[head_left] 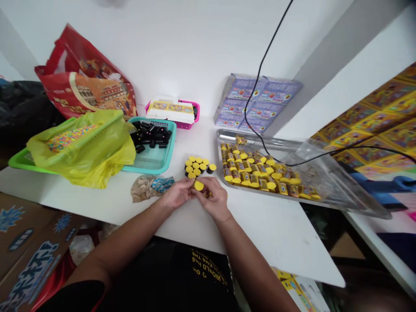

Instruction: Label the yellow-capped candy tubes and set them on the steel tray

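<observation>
My left hand (pixel 177 193) and my right hand (pixel 214 200) meet over the white table (pixel 260 234), pinching a small yellow-capped cylinder (pixel 198 186) between them. Just beyond my fingers, several black tubes with yellow caps (pixel 196 167) stand in a tight group. A crumpled paper wrapper with a blue pattern (pixel 147 187) lies left of my left hand. To the right, a metal tray (pixel 234 173) holds rows of yellow-wrapped cylinders (pixel 256 173).
A teal basket (pixel 165 149) holds black tubes, and a green basket (pixel 22 160) sits under a yellow plastic bag (pixel 107 151). Behind are a red bag (pixel 84 82), a pink basket (pixel 190 115) and stacked blue packets (pixel 256 104). A black cable (pixel 260 65) crosses above the tray.
</observation>
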A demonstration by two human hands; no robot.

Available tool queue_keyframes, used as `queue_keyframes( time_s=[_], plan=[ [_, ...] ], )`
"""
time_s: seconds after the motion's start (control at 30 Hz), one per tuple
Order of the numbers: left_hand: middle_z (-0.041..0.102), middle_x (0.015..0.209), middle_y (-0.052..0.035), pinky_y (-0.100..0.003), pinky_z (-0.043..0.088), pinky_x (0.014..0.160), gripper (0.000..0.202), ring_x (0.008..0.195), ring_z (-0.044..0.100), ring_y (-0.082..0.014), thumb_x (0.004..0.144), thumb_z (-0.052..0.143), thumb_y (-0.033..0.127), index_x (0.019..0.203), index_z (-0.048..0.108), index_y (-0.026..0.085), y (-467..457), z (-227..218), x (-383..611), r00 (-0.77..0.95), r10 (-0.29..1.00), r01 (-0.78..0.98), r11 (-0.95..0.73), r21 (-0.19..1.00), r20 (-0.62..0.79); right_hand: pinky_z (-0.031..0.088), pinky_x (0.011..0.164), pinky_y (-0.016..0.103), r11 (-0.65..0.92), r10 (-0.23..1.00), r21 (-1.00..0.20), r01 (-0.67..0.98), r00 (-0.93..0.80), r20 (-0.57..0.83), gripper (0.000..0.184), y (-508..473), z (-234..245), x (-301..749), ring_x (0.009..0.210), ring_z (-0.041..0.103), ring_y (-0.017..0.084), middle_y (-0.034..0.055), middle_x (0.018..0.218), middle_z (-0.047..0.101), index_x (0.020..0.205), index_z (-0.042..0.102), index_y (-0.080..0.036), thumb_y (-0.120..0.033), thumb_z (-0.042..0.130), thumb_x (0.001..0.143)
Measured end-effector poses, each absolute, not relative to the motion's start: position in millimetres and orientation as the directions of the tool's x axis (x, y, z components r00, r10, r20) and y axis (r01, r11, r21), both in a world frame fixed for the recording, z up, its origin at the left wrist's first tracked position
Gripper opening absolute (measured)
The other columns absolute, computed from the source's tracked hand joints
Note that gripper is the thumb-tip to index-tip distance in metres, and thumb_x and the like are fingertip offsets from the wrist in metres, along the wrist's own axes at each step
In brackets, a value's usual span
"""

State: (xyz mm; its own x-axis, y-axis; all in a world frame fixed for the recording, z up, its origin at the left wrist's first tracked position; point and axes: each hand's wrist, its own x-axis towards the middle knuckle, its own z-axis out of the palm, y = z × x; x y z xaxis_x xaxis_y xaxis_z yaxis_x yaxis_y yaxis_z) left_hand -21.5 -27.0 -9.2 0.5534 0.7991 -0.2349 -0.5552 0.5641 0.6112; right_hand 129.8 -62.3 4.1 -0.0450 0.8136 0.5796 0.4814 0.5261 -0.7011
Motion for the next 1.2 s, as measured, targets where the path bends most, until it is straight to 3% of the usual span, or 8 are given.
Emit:
queue_keyframes(
  time_s=[0.2,0.43,0.53,0.8,1.2],
  plan=[
    [0.067,0.086,-0.0036,-0.024,0.044,0.071,0.025,0.077,0.061,-0.0125,0.065,0.077,0.013,0.088,0.067,0.013,-26,-1,-26,0.495,0.855,-0.645,0.480,0.595,-0.153,0.051,0.060,0.029,0.571,0.787,-0.668,0.477,-0.088,0.610,0.025,-57,1,132,0.068,0.056,0.015,0.0029,0.083,0.057,0.109,0.066,-0.024,-0.033,0.062,0.086],
    [0.068,0.081,-0.0067,-0.027,0.047,0.070,0.014,0.069,0.062,-0.0138,0.073,0.070,0.016,0.086,0.067,0.011,-25,-3,-25,0.503,0.837,-0.664,0.533,0.523,-0.215,0.052,0.064,0.028,0.607,0.626,-0.380,0.698,-0.125,0.769,0.019,-52,-13,127,0.075,0.061,0.015,0.0053,0.088,0.059,0.105,0.066,-0.022,-0.023,0.063,0.086],
    [0.068,0.081,-0.0064,-0.030,0.049,0.071,0.015,0.068,0.062,-0.0143,0.079,0.068,0.023,0.089,0.066,0.012,-25,-5,-24,0.488,0.846,-0.678,0.521,0.519,-0.213,0.052,0.063,0.027,0.594,0.598,-0.328,0.735,-0.130,0.791,0.017,-51,-15,127,0.076,0.060,0.016,0.0060,0.087,0.060,0.103,0.066,-0.021,-0.022,0.062,0.087],
    [0.068,0.080,-0.0074,-0.031,0.049,0.073,0.015,0.068,0.061,-0.0145,0.082,0.066,0.025,0.087,0.067,0.011,-28,-7,-19,0.477,0.849,-0.678,0.519,0.521,-0.227,0.054,0.073,0.034,0.654,0.603,-0.341,0.675,-0.194,0.774,0.034,-52,-10,128,0.087,0.060,0.020,0.0082,0.094,0.063,0.122,0.059,-0.022,-0.023,0.060,0.088],
    [0.066,0.071,-0.0044,-0.024,0.044,0.063,0.018,0.062,0.059,-0.0116,0.076,0.073,0.027,0.078,0.066,0.011,-32,-8,-17,0.423,0.850,-0.650,0.526,0.548,-0.314,0.052,0.066,0.033,0.708,0.564,-0.334,0.622,-0.212,0.798,0.030,-49,-16,131,0.074,0.058,0.018,0.0045,0.080,0.065,0.117,0.063,-0.023,-0.017,0.059,0.088]
  ],
)
